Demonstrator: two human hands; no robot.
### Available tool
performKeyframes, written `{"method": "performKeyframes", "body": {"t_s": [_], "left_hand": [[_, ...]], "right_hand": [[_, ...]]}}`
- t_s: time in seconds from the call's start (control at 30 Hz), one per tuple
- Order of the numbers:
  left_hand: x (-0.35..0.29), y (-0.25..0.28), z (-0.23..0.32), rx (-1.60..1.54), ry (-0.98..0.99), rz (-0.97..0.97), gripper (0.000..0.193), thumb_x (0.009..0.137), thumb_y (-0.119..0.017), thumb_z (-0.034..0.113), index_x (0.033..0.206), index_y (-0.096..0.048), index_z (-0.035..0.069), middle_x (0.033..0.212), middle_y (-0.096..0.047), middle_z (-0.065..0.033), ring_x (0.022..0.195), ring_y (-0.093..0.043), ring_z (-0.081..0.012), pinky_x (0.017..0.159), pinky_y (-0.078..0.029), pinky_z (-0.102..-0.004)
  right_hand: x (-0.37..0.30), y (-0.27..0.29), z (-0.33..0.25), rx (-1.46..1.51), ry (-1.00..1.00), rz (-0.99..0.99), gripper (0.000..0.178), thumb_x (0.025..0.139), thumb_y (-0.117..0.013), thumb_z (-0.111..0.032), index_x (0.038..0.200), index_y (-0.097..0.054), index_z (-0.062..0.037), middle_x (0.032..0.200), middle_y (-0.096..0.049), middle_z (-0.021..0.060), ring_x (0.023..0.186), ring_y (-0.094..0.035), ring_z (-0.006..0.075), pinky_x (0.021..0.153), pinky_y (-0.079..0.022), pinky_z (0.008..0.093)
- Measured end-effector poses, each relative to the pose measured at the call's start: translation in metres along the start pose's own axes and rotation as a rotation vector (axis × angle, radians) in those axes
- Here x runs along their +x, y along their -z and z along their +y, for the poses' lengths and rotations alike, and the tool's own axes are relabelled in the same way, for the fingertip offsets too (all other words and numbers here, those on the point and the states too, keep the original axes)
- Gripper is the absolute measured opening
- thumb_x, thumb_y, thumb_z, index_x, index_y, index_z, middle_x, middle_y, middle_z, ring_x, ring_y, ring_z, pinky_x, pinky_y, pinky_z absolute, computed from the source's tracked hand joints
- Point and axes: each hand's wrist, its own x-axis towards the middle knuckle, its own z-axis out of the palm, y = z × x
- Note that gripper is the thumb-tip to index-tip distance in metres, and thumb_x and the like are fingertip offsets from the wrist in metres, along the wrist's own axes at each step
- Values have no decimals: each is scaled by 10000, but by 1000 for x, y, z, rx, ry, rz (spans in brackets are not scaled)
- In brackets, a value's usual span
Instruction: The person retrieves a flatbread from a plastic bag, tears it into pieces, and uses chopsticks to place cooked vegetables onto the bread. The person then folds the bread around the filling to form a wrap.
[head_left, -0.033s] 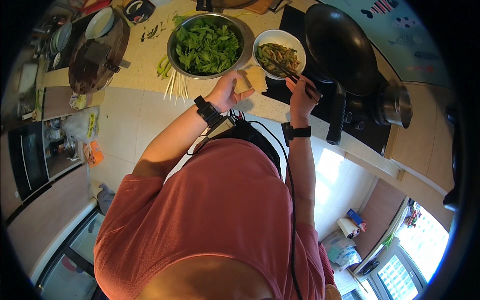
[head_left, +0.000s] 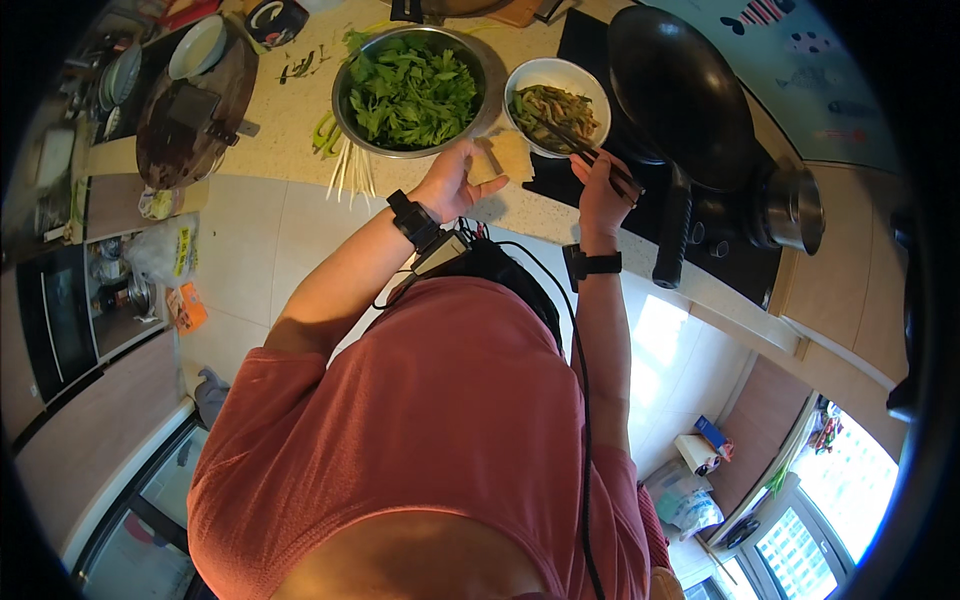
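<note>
My left hand [head_left: 450, 185] is at the counter's front edge, holding a flat pale-yellow piece [head_left: 511, 155] that looks like thin flatbread. The thumb is stretched out below it, and the fingers are partly hidden by it. In my right hand [head_left: 605, 195] is a pair of dark chopsticks [head_left: 574, 140], their tips down in the food. That food, green and brownish strips [head_left: 550, 106], fills a white bowl [head_left: 517, 77]. Left of this bowl, a steel basin [head_left: 482, 62] is heaped with leafy greens [head_left: 410, 92].
A black wok [head_left: 685, 90] sits on the dark stove at right, its handle [head_left: 672, 235] jutting toward me. Beside it stands a steel pot [head_left: 797, 210]. At left, a cleaver [head_left: 195, 105] lies on a round chopping board [head_left: 165, 145]. Spring onions [head_left: 352, 170] overhang the counter edge.
</note>
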Motion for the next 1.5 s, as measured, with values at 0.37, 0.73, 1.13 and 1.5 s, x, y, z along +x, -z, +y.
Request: {"method": "performKeyframes", "body": {"t_s": [0.37,0.73,1.13,1.5], "left_hand": [[8,-7,10,56,-3,-170,436,917,-400,248,1253,-432,-28,1236,-542,-178,1094,-575,-305,939,-508,-424],[14,-19,15,140,-18,-170,436,925,-385,257,1258,-428,-21,1247,-540,-171,1126,-566,-296,946,-505,-435],[32,-18,8,-15,-19,-220,425,905,-399,243,1250,-448,0,1223,-556,-165,1104,-571,-301,943,-494,-440],[29,-18,10,-36,-27,-195,430,906,-368,237,1249,-434,-15,1233,-552,-186,1124,-566,-315,952,-491,-438]], "right_hand": [[-19,15,-19,-57,172,-75,186,943,-515,-58,1053,-586,75,940,-667,206,813,-700,264,729,-598,300],[-49,22,-74,-76,257,-115,174,944,-495,-33,1065,-572,66,944,-670,192,816,-699,228,746,-577,282],[-70,22,-86,-153,137,-228,188,933,-494,-15,1075,-586,66,954,-676,191,804,-700,217,727,-577,270],[-68,29,-84,-169,156,-224,169,930,-507,-13,1051,-602,57,914,-686,176,778,-701,189,706,-567,248]]}}
